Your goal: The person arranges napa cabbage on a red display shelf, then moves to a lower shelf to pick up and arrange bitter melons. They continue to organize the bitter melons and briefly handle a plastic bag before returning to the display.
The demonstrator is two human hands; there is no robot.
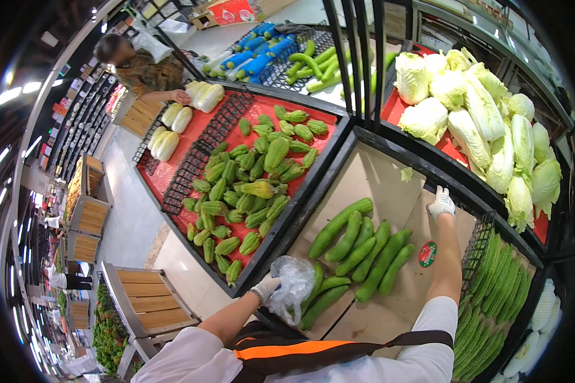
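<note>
My left hand [267, 287], in a white glove, grips a crumpled clear plastic bag [292, 287] at the near left corner of a cardboard-lined display bin [364, 167]. Several long green gourds [383, 263] lie on the cardboard to the bag's right, a few of them partly behind it. My right hand [442, 205], also gloved, reaches to the far side of this bin. Its fingers are stretched out against the black rim [429, 179], and nothing shows in them. A pale leaf scrap [406, 174] lies to that hand's left. Below the hand, a round red and green label [427, 254] sits on the cardboard.
Black wire dividers [479, 251] separate bitter-gourd-like vegetables [488, 297] on the right. Napa cabbages [474, 105] are piled behind the rim. Ridged green gourds [249, 191] fill a red-lined bin at left. Black posts [359, 62] rise between bins. Another person [146, 72] handles cabbages across the display.
</note>
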